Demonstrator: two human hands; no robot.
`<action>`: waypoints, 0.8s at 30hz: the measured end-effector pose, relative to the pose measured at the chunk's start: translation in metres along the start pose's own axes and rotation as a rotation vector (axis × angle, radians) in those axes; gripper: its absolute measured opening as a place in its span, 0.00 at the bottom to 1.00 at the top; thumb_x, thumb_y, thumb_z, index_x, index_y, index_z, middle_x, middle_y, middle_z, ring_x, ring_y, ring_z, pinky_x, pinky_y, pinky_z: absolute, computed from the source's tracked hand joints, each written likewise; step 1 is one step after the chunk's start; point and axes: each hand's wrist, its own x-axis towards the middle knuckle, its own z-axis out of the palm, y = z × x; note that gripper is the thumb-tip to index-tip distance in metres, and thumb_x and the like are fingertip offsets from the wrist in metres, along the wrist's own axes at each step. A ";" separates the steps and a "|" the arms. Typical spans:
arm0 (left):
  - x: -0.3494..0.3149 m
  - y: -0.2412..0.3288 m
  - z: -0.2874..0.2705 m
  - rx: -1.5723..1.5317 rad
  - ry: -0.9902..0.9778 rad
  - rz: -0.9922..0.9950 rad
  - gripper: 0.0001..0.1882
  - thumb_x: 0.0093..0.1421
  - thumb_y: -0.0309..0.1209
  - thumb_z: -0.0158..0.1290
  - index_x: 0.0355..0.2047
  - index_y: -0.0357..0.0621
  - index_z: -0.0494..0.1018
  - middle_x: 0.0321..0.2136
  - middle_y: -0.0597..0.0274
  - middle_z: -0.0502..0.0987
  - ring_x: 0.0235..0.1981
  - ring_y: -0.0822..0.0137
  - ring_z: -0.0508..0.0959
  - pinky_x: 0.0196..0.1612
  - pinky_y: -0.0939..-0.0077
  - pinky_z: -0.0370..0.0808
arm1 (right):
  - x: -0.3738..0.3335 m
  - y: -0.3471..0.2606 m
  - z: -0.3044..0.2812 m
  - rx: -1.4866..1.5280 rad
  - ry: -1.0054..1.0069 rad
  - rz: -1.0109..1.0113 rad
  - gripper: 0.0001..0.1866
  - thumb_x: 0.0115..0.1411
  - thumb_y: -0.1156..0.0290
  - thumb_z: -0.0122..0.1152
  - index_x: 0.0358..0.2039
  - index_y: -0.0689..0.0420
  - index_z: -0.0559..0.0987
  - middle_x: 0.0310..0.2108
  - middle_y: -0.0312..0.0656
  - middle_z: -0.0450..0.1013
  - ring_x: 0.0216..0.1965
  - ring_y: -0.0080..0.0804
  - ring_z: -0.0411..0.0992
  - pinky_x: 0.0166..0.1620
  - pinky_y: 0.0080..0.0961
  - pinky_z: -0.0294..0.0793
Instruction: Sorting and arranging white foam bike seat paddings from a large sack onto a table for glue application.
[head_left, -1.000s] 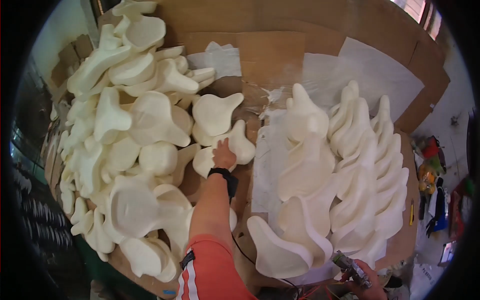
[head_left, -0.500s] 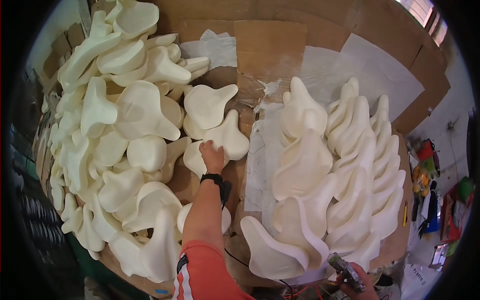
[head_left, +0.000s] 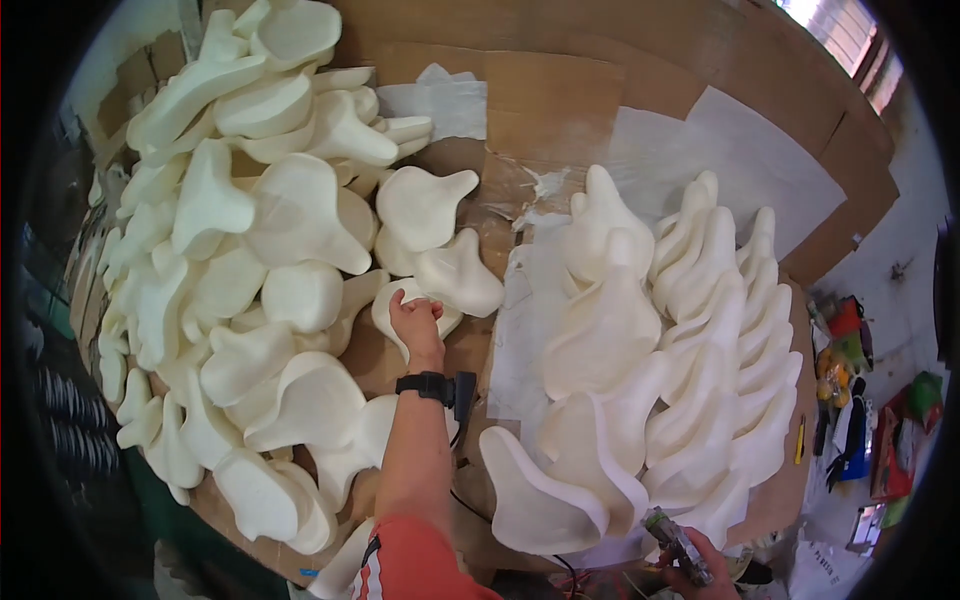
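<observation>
My left hand (head_left: pixel 416 318) reaches over a cream bicycle saddle foam pad (head_left: pixel 452 322), its fingers curled and seemingly closed on the pad's narrow part; the hand and wrist cover much of it. Just above, another saddle pad (head_left: pixel 462 272) overlaps that one. Beyond lies one more pad (head_left: pixel 422 208), its nose pointing right. At the bottom right, my right hand (head_left: pixel 705 572) is wrapped around a small dark hand tool (head_left: pixel 680 550) with a greenish end, partly cut off by the frame. Beside it, the tool's tip comes close to the front pads (head_left: pixel 545 500).
A big loose heap of pads (head_left: pixel 295 220) fills the left. On the right, nested rows of pads (head_left: pixel 690 350) rest on white paper (head_left: pixel 510 350) over cardboard (head_left: pixel 550 95). A thin yellow tool (head_left: pixel 799 440) lies at the right edge; coloured items (head_left: pixel 850 340) hang beyond. One pad (head_left: pixel 348 565) sits beside my left sleeve.
My left hand has drawn back slightly left and toward me, its fingers curling more. Near my left elbow, a pad has shifted toward the bottom edge. My right hand still holds the tool.
</observation>
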 end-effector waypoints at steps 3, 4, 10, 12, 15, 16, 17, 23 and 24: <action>-0.001 0.016 -0.008 0.106 -0.001 -0.091 0.37 0.50 0.24 0.56 0.59 0.36 0.52 0.34 0.57 0.72 0.28 0.63 0.76 0.32 0.74 0.74 | 0.004 -0.003 0.008 -0.033 0.029 -0.025 0.33 0.56 0.77 0.61 0.62 0.56 0.62 0.47 0.42 0.71 0.45 0.29 0.69 0.47 0.25 0.70; 0.003 0.014 -0.007 0.221 0.003 -0.188 0.39 0.50 0.26 0.58 0.59 0.34 0.52 0.35 0.55 0.73 0.33 0.62 0.77 0.36 0.74 0.75 | 0.004 -0.005 0.010 -0.043 0.024 -0.038 0.33 0.56 0.77 0.61 0.62 0.56 0.62 0.47 0.42 0.71 0.45 0.29 0.69 0.47 0.25 0.70; 0.023 -0.014 0.022 0.142 0.007 -0.245 0.46 0.47 0.35 0.65 0.58 0.26 0.51 0.55 0.41 0.62 0.55 0.53 0.66 0.57 0.63 0.63 | -0.007 -0.001 0.015 -0.203 0.001 0.004 0.32 0.57 0.73 0.62 0.61 0.56 0.62 0.48 0.43 0.71 0.46 0.29 0.69 0.49 0.25 0.69; 0.030 -0.018 0.028 0.149 -0.017 -0.236 0.40 0.47 0.31 0.66 0.54 0.27 0.57 0.50 0.44 0.68 0.50 0.54 0.71 0.53 0.63 0.68 | -0.002 0.006 0.009 -0.145 -0.044 0.128 0.32 0.57 0.73 0.62 0.61 0.55 0.62 0.47 0.42 0.72 0.45 0.28 0.69 0.48 0.25 0.69; 0.042 -0.026 0.037 0.140 0.071 -0.115 0.34 0.46 0.27 0.65 0.50 0.28 0.60 0.46 0.46 0.71 0.45 0.55 0.73 0.49 0.64 0.70 | -0.005 0.017 0.011 -0.146 0.016 0.002 0.32 0.56 0.74 0.62 0.61 0.56 0.62 0.44 0.42 0.73 0.44 0.28 0.70 0.47 0.26 0.70; 0.040 -0.024 0.043 0.144 0.120 -0.051 0.32 0.45 0.24 0.64 0.48 0.29 0.62 0.43 0.47 0.73 0.43 0.56 0.75 0.48 0.64 0.71 | -0.005 0.018 0.010 -0.144 0.027 0.009 0.32 0.56 0.74 0.62 0.61 0.56 0.62 0.44 0.42 0.73 0.44 0.28 0.70 0.47 0.26 0.70; 0.039 -0.021 0.046 0.203 0.086 0.041 0.28 0.46 0.23 0.63 0.46 0.29 0.64 0.41 0.48 0.73 0.40 0.57 0.75 0.45 0.66 0.72 | -0.003 0.020 0.010 -0.190 0.044 -0.026 0.32 0.56 0.75 0.62 0.61 0.56 0.62 0.44 0.42 0.73 0.44 0.29 0.70 0.47 0.26 0.70; -0.039 0.074 -0.002 -0.031 -0.206 0.073 0.23 0.52 0.22 0.57 0.48 0.34 0.64 0.39 0.56 0.74 0.35 0.68 0.75 0.38 0.73 0.74 | 0.007 0.017 0.010 -0.113 0.009 -0.015 0.32 0.55 0.77 0.61 0.61 0.57 0.62 0.45 0.42 0.72 0.44 0.30 0.70 0.47 0.27 0.70; -0.057 0.089 -0.026 -0.143 -0.353 0.040 0.23 0.53 0.22 0.55 0.49 0.35 0.63 0.40 0.57 0.74 0.35 0.68 0.76 0.37 0.74 0.74 | 0.009 0.018 0.010 -0.083 0.008 0.018 0.32 0.55 0.77 0.60 0.61 0.58 0.62 0.45 0.42 0.72 0.44 0.30 0.70 0.47 0.27 0.70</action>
